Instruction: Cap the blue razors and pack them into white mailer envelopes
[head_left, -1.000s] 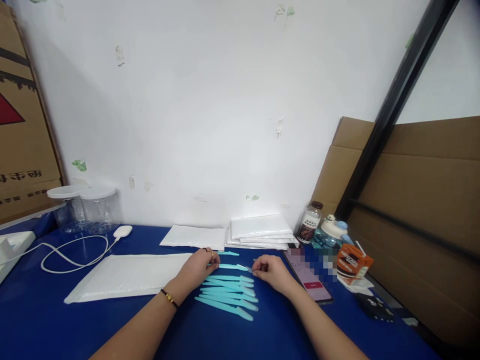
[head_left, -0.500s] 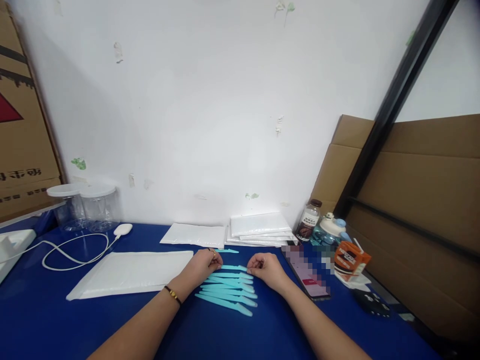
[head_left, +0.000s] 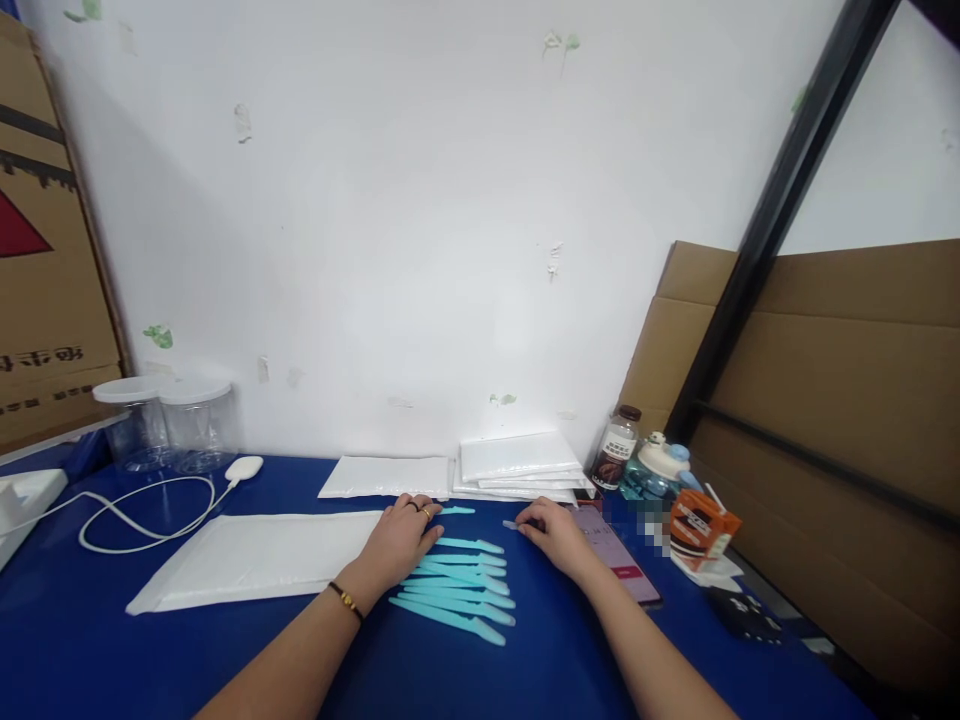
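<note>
Several teal plastic razor-like tools point(head_left: 459, 585) lie in a row on the blue table point(head_left: 90, 640). My left hand point(head_left: 400, 541) rests on the left ends of the upper ones, fingers stretched out and flat. One more teal tool point(head_left: 459, 511) lies just beyond its fingertips. My right hand point(head_left: 554, 533) lies to the right of the row, its fingers pinched on a small grey piece point(head_left: 511, 524) that sticks out to the left.
A white padded mailer point(head_left: 247, 558) lies left of my hands, more white mailers point(head_left: 517, 460) are stacked by the wall. A phone point(head_left: 622, 565), a bottle point(head_left: 613, 448), a blue container point(head_left: 656, 470) and an orange carton point(head_left: 701, 525) stand right. Clear jars point(head_left: 169, 420) and a white cable point(head_left: 150, 505) are left.
My left hand has opened and laid flat on the tools. My right hand has moved away and to the right with the small grey piece. The teal tool held between both hands now lies in the row.
</note>
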